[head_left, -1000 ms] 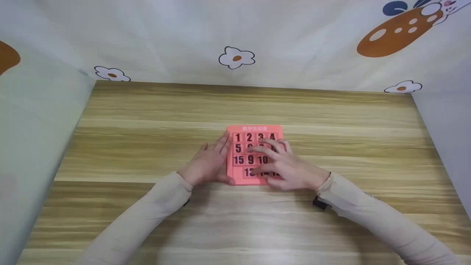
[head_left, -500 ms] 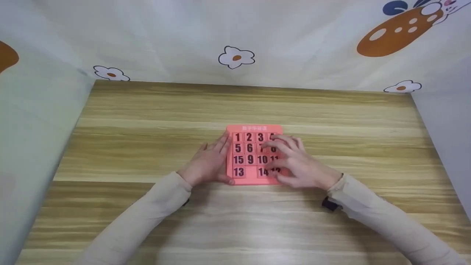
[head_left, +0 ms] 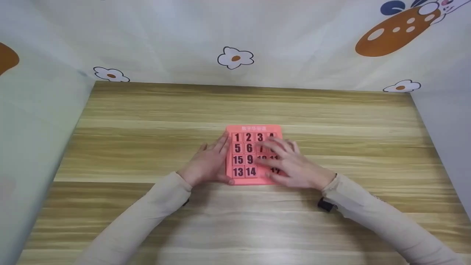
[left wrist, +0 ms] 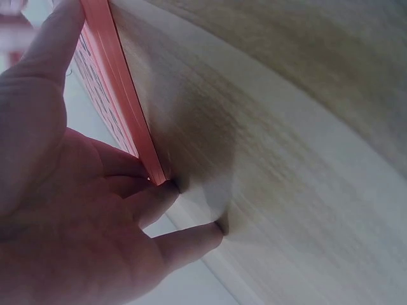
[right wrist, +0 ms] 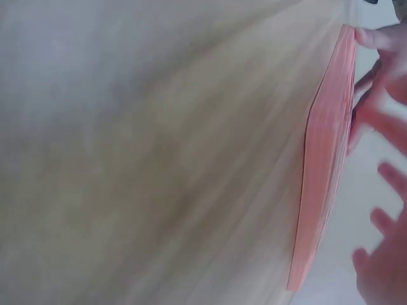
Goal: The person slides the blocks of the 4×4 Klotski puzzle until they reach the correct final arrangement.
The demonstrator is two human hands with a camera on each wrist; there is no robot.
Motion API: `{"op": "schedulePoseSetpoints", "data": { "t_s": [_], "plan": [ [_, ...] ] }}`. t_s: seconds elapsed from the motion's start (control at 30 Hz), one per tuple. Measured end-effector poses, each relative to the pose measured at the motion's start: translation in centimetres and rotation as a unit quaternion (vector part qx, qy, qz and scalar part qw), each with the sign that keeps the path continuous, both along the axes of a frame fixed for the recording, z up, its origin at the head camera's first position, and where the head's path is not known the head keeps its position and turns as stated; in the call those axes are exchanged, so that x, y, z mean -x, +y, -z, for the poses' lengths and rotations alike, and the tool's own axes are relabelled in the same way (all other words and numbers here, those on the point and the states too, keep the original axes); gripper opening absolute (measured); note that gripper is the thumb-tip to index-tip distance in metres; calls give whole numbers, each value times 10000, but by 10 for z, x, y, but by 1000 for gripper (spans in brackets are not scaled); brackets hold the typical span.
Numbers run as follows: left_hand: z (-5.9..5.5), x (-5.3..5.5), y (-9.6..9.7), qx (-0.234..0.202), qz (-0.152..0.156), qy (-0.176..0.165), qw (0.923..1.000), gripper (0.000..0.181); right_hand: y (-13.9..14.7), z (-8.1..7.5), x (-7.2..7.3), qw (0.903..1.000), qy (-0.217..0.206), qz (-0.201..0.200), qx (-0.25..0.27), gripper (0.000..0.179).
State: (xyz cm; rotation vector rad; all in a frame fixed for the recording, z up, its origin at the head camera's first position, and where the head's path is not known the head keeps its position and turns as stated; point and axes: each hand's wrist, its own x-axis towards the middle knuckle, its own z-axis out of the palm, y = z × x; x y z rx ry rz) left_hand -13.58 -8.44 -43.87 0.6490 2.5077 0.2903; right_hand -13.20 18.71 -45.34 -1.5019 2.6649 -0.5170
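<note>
A pink number slide puzzle (head_left: 243, 182) lies flat on the table in the head view, its black-numbered tiles in rows. My left hand (head_left: 206, 165) rests along its left side, thumb at the near corner and fingers stretched along the edge. In the left wrist view, two fingertips (left wrist: 213, 234) of that hand reach down to the tabletop beside the pink edge. My right hand (head_left: 292, 163) spreads over the right-hand columns with fingers apart, partly hiding several tiles. Tile 14 (head_left: 251, 172) sits right of tile 13 (head_left: 238, 172), and a gap lies between tiles 14 and 12.
The wood-grain table (head_left: 147, 110) stretches around the puzzle on all sides. Pale cloth (head_left: 176, 44) printed with flowers and an orange shape hangs behind it, and more pale cloth closes in the left and right sides.
Tile 13 has slid left into the corner, then tile 14 left beside it, so the gap has shifted right. My right hand drew back right, then came left again. The left hand stays put.
</note>
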Motion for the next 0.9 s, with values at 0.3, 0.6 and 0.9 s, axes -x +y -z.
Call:
{"op": "schedulePoseSetpoints", "data": {
  "t_s": [0.3, 0.6, 0.9],
  "plan": [
    [-1, 0, 0, 38, -6, 41, 10000, 129, 1, -2, 2, 9975, -131, -326, 614, 26],
    [-1, 0, 1, 61, 28, 40, 10000, 128, -7, -6, 5, 9991, 111, 399, -120, 32],
    [-1, 1, 0, 64, 42, 50, 10000, 127, -21, -4, 5, 9990, 177, 296, -275, 37]
  ]
}}
